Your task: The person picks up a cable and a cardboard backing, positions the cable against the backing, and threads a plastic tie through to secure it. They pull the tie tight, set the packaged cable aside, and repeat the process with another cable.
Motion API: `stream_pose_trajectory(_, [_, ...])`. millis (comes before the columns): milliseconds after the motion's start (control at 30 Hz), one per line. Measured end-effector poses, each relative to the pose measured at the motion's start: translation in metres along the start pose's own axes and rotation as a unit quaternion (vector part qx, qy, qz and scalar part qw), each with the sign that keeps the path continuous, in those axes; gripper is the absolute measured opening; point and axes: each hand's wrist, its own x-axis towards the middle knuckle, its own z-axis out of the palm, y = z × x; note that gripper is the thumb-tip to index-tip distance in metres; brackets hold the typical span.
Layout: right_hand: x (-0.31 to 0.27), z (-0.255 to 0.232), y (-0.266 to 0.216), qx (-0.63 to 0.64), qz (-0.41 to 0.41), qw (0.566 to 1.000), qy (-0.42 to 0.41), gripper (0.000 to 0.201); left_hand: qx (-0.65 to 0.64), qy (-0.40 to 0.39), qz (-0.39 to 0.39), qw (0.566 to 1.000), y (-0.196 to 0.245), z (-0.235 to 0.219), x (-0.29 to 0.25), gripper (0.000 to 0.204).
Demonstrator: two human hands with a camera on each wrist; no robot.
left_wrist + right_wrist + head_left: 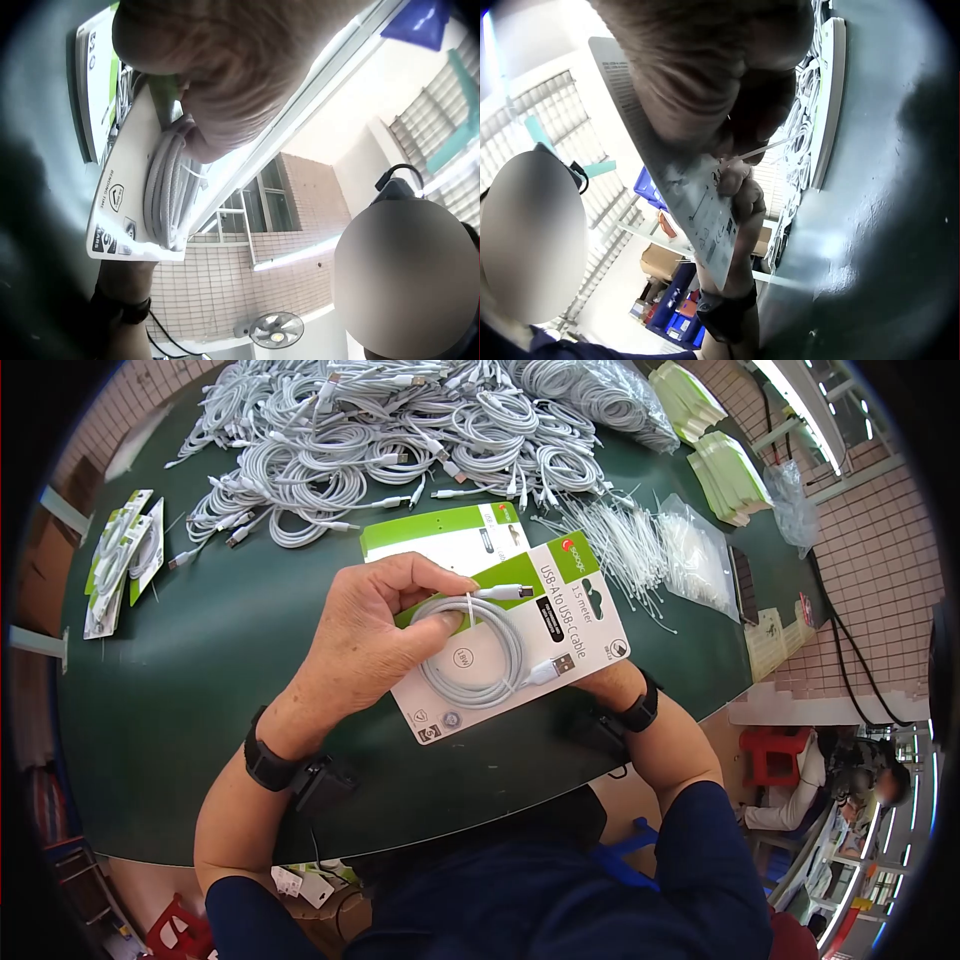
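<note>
My left hand (365,625) pinches a coiled white USB cable (514,645) against the front of a white and green packaging card (590,615), thumb and fingers at the coil's upper left. The card is tilted above the table, its USB-A and USB-C plugs facing up. A thin white cable tie (761,151) sticks out behind the card in the right wrist view. There my right hand (712,75) has its fingers curled at that tie, close to the left fingertips. From the head, the card hides most of the right hand.
A large heap of white cables (340,460) covers the far side of the green table (200,690). Behind the held card lies a stack of cards (430,532). Loose cable ties (615,545) and a clear bag (695,555) lie right; packed cards (120,565) lie left.
</note>
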Motion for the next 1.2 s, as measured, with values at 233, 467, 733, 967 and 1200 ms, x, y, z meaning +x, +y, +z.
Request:
stream_pose_trajectory(233, [0.012, 0.006, 0.004, 0.194, 0.02, 0.98, 0.038, 0.06, 0.016, -0.027, -0.016, 0.999, 0.0, 0.001, 0.0, 0.024])
stream_pose_trajectory(467, [0.026, -0.002, -0.003, 0.094, -0.054, 0.994, -0.01, 0.045, 0.025, -0.046, -0.019, 0.998, 0.001, 0.002, -0.002, 0.028])
stream_pose_trajectory(733, [0.044, -0.011, -0.032, -0.221, -0.157, 0.955, 0.121, 0.013, 0.097, -0.088, 0.027, 0.991, 0.006, 0.008, -0.009, 0.037])
stream_pose_trajectory(967, [0.044, -0.016, -0.02, -0.227, -0.164, 0.954, 0.11, 0.009, 0.443, -0.134, 0.239, 0.854, 0.018, 0.009, -0.004, 0.05])
stream_pose_trajectory(1200, [0.04, -0.008, -0.03, -0.185, -0.145, 0.966, 0.105, 0.004, 0.433, -0.122, 0.227, 0.864, 0.026, 0.024, -0.017, 0.04])
